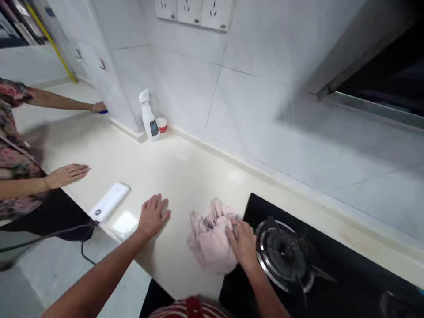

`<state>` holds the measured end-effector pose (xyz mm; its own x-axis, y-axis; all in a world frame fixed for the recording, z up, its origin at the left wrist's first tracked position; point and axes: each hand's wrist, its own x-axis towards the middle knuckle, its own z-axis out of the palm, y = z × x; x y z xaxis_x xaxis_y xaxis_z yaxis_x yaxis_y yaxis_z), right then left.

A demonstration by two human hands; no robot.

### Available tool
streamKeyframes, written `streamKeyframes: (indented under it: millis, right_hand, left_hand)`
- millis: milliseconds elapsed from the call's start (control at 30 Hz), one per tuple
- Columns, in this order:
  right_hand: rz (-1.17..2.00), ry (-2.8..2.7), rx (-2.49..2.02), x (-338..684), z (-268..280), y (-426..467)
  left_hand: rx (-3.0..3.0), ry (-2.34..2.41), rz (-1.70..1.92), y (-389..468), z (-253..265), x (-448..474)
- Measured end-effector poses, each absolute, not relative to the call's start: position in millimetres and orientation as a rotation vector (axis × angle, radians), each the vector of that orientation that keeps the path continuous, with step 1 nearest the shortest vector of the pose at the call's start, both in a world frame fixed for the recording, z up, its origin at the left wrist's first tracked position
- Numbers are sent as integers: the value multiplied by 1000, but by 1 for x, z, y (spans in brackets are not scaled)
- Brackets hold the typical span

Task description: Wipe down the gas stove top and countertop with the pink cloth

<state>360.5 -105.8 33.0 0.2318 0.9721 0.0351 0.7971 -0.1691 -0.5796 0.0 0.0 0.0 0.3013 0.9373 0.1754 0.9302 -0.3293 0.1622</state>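
A crumpled pale pink cloth (213,243) lies on the cream countertop (185,185), its right side reaching the edge of the black gas stove (331,251). My right hand (243,243) grips the cloth's right side, close to the burner (283,251). Part of the fabric under the fingers is hidden. To the left, my left hand (154,216) rests flat on the counter with its fingers stretched out, holding nothing. It is apart from the cloth.
A white spray bottle (149,117) and a small red and white cup (162,124) stand in the wall corner. A white power bank (110,202) with a dark cable lies near the counter's front edge. A co-worker's hand (67,175) rests beyond it; the other holds something blue.
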Motion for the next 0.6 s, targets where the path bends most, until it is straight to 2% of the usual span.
streamKeyframes:
  millis: [100, 167, 267, 433, 600]
  right_hand:
    - [788, -1583, -2077, 359, 33, -113]
    - [880, -1553, -2156, 355, 35, -115]
    - [875, -1555, -2230, 350, 41, -117]
    - [822, -1356, -1967, 342, 64, -121]
    - [750, -1181, -1758, 323, 103, -126]
  left_hand:
    - [2477, 1820, 399, 0, 3, 3]
    - [2477, 1791, 443, 0, 6, 3]
    - [2520, 1643, 527, -3, 10, -2]
    - [2361, 1242, 640, -26, 15, 16]
    - [1987, 993, 454, -58, 26, 85]
